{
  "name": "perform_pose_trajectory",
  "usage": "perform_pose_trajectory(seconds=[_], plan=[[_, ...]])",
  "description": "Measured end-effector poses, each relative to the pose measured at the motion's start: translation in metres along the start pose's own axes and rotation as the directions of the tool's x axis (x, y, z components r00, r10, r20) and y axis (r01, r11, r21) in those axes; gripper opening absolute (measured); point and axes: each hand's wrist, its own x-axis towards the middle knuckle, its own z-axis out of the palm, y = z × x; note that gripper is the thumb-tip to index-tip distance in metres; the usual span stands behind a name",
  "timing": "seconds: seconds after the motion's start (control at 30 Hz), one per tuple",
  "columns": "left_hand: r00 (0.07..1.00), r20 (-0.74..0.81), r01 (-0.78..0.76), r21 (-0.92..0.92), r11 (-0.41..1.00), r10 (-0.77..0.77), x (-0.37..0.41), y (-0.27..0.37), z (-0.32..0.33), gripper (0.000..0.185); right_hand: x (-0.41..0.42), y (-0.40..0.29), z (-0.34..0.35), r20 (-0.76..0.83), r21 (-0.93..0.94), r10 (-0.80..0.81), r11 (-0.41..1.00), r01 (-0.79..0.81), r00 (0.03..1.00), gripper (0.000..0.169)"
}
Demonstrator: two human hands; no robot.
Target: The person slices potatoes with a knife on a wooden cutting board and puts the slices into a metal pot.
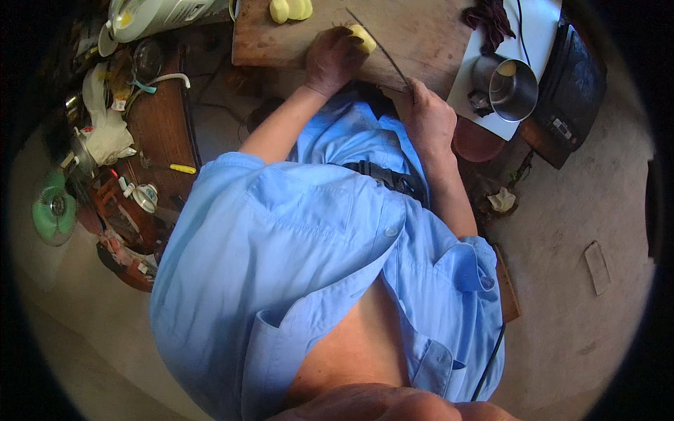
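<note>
Near the front edge of a wooden board (421,31), my left hand (337,59) grips a pale yellow, peeled piece of food (363,39), perhaps potato. A knife (380,48) is in my right hand (429,113); its thin dark blade slants up and to the left, close to the right side of that piece. The handle is mostly hidden by my fingers. Several more pale yellow pieces (291,9) lie on the board at the top, left of my left hand. Whether the blade touches the held piece I cannot tell.
Right of the board, a metal pot (513,90) with a yellow piece inside stands on a white surface (495,123), near a dark cloth (489,23). A black flat appliance (571,100) lies beyond. On the left are a brown wooden table (158,121), a yellow-handled tool (182,168) and a green fan (54,208).
</note>
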Motion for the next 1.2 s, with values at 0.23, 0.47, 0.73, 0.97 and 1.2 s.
perform_pose_trajectory(seconds=[0.23, 0.47, 0.73, 0.97, 1.2], plan=[[1.0, -0.021, 0.018, 0.042, 0.999, -0.017, 0.008, 0.008, 0.008, 0.034, -0.003, -0.003, 0.008, 0.048, -0.046, -0.001, 0.999, 0.003, 0.999, 0.018], [0.999, -0.034, 0.006, 0.043, 0.999, -0.005, 0.014, 0.013, 0.004, 0.028, -0.001, -0.003, 0.006, 0.042, -0.041, 0.0, 0.999, 0.001, 0.999, 0.017], [0.999, -0.03, 0.01, 0.005, 1.0, -0.01, 0.012, 0.009, 0.005, 0.026, 0.004, -0.003, 0.005, 0.081, -0.044, 0.011, 0.999, -0.008, 0.997, 0.014], [0.998, -0.018, 0.058, -0.002, 0.998, -0.058, 0.007, 0.011, 0.005, 0.03, 0.011, -0.011, -0.002, 0.154, -0.098, 0.07, 0.994, -0.055, 0.986, 0.015], [0.995, 0.031, 0.095, 0.1, 0.99, -0.098, -0.002, 0.009, 0.006, 0.033, 0.029, -0.003, 0.018, 0.22, -0.156, 0.11, 0.985, -0.076, 0.969, 0.012]])
